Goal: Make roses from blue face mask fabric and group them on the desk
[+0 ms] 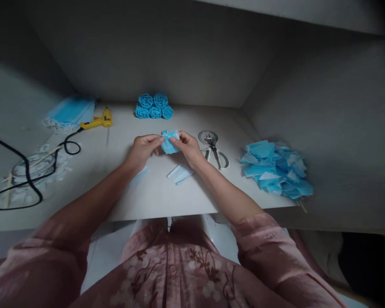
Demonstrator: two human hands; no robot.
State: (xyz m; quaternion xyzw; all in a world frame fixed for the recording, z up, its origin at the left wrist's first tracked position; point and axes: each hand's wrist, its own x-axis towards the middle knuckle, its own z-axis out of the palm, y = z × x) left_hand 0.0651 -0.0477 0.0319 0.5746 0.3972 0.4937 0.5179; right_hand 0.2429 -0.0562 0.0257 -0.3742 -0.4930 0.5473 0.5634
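Note:
Between my two hands, above the middle of the table, is a blue piece of face mask fabric (pixel 169 145) with a small rolled part at its top. My left hand (pixel 143 149) pinches its left edge between thumb and fingers. On the other side, my right hand (pixel 188 146) grips it, thumb pressed on the front. Just below lies a cut pale-blue mask piece (pixel 180 174) on the table. Another pale piece (pixel 139 176) shows partly beside my left forearm. A pair of scissors (pixel 214 150) with white handles rests right of my right hand.
Rolled blue fabric roses (pixel 154 106) are stacked at the back. A yellow glue gun (pixel 98 119) with a black cord lies left, near flat blue face masks (pixel 72 112). White scraps (pixel 56 164) lie far left. A heap of cut blue pieces (pixel 276 167) sits at right by the side wall.

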